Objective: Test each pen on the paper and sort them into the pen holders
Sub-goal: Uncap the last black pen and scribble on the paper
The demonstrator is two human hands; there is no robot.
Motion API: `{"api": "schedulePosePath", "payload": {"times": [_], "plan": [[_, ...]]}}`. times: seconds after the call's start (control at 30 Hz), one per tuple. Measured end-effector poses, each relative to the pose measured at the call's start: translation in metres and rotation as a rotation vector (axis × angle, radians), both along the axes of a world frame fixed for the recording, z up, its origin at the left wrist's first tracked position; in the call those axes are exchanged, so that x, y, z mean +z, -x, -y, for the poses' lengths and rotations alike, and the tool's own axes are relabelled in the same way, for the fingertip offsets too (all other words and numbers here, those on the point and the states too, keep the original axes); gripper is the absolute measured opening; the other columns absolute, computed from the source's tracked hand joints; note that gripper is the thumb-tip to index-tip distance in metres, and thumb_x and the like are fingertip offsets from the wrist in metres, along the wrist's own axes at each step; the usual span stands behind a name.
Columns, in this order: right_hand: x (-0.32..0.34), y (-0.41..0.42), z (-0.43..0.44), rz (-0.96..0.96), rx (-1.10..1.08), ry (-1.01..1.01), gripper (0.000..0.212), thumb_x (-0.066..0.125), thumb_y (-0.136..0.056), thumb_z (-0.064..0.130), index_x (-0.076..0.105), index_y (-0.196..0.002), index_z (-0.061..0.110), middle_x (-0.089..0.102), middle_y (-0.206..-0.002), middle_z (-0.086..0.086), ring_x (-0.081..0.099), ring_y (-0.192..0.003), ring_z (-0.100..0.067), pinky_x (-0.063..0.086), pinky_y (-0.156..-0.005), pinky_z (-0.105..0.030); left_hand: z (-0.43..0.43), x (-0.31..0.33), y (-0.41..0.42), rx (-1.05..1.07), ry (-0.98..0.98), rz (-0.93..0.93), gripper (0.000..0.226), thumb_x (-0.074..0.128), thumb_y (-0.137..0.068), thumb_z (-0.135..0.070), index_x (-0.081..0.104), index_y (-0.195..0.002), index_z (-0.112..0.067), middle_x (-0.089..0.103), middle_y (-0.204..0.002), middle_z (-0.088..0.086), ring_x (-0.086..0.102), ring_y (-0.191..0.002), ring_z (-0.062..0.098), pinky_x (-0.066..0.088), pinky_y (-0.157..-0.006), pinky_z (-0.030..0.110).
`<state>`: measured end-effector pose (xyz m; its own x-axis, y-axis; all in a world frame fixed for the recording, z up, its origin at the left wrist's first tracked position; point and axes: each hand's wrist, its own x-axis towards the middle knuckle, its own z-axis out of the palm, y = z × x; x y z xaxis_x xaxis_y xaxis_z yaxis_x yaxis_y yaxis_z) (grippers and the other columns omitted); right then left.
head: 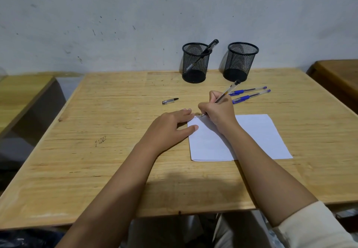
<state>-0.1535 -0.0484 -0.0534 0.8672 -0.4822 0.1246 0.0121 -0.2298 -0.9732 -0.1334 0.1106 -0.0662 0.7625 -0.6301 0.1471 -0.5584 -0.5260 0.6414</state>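
Observation:
My right hand [217, 110] grips a clear pen with a black end [228, 91], its tip on the top left corner of the white paper [259, 137], where faint scribbles show. My left hand [172, 125] lies flat with fingers straight, pressing the paper's left edge. A loose pen cap [170, 101] lies on the table to the left. Two blue pens [249, 92] lie side by side behind my right hand. At the back stand two black mesh pen holders: the left holder [195, 63] contains one black pen [205, 52], the right holder [240, 62] looks empty.
The wooden table [116, 151] stands against a scuffed grey wall. Other wooden tables flank it at the left [19, 92] and at the right [339, 73]. A small pen mark [101, 141] shows on the tabletop at left.

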Motion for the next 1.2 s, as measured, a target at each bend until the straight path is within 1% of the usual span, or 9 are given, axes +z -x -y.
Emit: {"api": "schedulePosePath", "payload": {"times": [0.27, 0.5, 0.57, 0.63, 0.73, 0.87, 1.0, 1.07, 1.2], "plan": [[0.001, 0.002, -0.001, 0.018, -0.011, 0.056, 0.035, 0.06, -0.063, -0.008, 0.031, -0.054, 0.01, 0.023, -0.055, -0.008, 0.024, -0.053, -0.014, 0.023, -0.049, -0.023, 0.0, 0.0, 0.0, -0.003, 0.017, -0.005, 0.045, 0.061, -0.085, -0.042, 0.056, -0.128, -0.028, 0.045, -0.141, -0.017, 0.032, -0.132, -0.009, 0.033, -0.109, 0.025], [0.003, 0.003, -0.002, 0.012, -0.017, 0.035, 0.033, 0.059, -0.064, -0.008, 0.032, -0.056, 0.01, 0.023, -0.056, -0.006, 0.025, -0.052, -0.013, 0.025, -0.044, -0.019, -0.001, -0.001, 0.0, -0.004, 0.029, -0.013, 0.046, 0.061, -0.085, -0.042, 0.056, -0.128, -0.027, 0.046, -0.141, -0.017, 0.032, -0.132, -0.009, 0.034, -0.11, 0.027], [0.004, 0.004, -0.002, 0.053, -0.083, -0.055, 0.034, 0.058, -0.064, -0.01, 0.032, -0.055, 0.01, 0.026, -0.055, -0.008, 0.028, -0.048, -0.01, 0.028, -0.041, -0.015, -0.001, -0.001, 0.0, -0.003, 0.031, -0.012, 0.045, 0.061, -0.085, -0.041, 0.057, -0.127, -0.027, 0.046, -0.141, -0.016, 0.033, -0.132, -0.008, 0.033, -0.11, 0.027], [0.005, 0.005, 0.001, 0.127, -0.152, -0.227, 0.036, 0.058, -0.066, -0.013, 0.033, -0.054, 0.01, 0.033, -0.055, -0.009, 0.035, -0.046, -0.012, 0.035, -0.042, -0.015, -0.001, -0.001, 0.0, -0.001, 0.038, -0.016, 0.044, 0.062, -0.085, -0.04, 0.057, -0.126, -0.026, 0.046, -0.141, -0.016, 0.033, -0.132, -0.008, 0.032, -0.11, 0.026], [0.007, 0.008, 0.004, 0.139, -0.13, -0.342, 0.03, 0.065, -0.071, -0.01, 0.045, -0.06, 0.01, 0.047, -0.058, -0.009, 0.048, -0.043, -0.008, 0.045, -0.045, -0.017, -0.001, 0.0, 0.0, -0.006, 0.064, -0.034, 0.044, 0.064, -0.084, -0.038, 0.058, -0.126, -0.024, 0.048, -0.141, -0.012, 0.036, -0.132, -0.004, 0.032, -0.111, 0.025], [0.011, 0.007, 0.004, 0.13, -0.07, -0.349, 0.015, 0.075, -0.072, 0.003, 0.062, -0.074, 0.01, 0.065, -0.075, -0.004, 0.063, -0.071, -0.01, 0.054, -0.066, -0.019, 0.0, 0.001, 0.0, -0.012, 0.074, -0.062, 0.045, 0.065, -0.084, -0.035, 0.058, -0.126, -0.022, 0.049, -0.141, -0.01, 0.037, -0.131, -0.003, 0.03, -0.105, 0.015], [0.011, 0.007, 0.006, 0.126, -0.077, -0.403, 0.013, 0.074, -0.074, 0.007, 0.069, -0.086, 0.012, 0.07, -0.087, -0.002, 0.066, -0.086, -0.012, 0.053, -0.071, -0.018, -0.001, 0.007, -0.003, 0.026, 0.107, -0.033, 0.044, 0.064, -0.085, -0.034, 0.058, -0.125, -0.017, 0.052, -0.137, -0.005, 0.044, -0.12, -0.003, 0.028, -0.089, -0.003], [0.012, 0.01, 0.007, 0.141, -0.042, -0.477, 0.018, 0.071, -0.076, 0.003, 0.069, -0.093, 0.006, 0.071, -0.089, -0.005, 0.067, -0.087, -0.012, 0.052, -0.071, -0.016, -0.002, 0.012, -0.01, 0.1, 0.118, 0.044, 0.044, 0.06, -0.088, -0.033, 0.055, -0.128, -0.014, 0.051, -0.137, -0.001, 0.045, -0.121, 0.002, 0.03, -0.089, 0.001], [0.021, 0.015, 0.014, 0.168, -0.002, -0.512, 0.015, 0.07, -0.076, -0.001, 0.07, -0.09, 0.005, 0.072, -0.085, -0.008, 0.068, -0.085, -0.016, 0.055, -0.082, -0.023, -0.007, 0.019, -0.031, 0.22, -0.006, 0.13, 0.048, 0.05, -0.094, -0.028, 0.044, -0.136, -0.007, 0.042, -0.144, 0.006, 0.036, -0.133, 0.018, 0.028, -0.106, 0.024]]}}
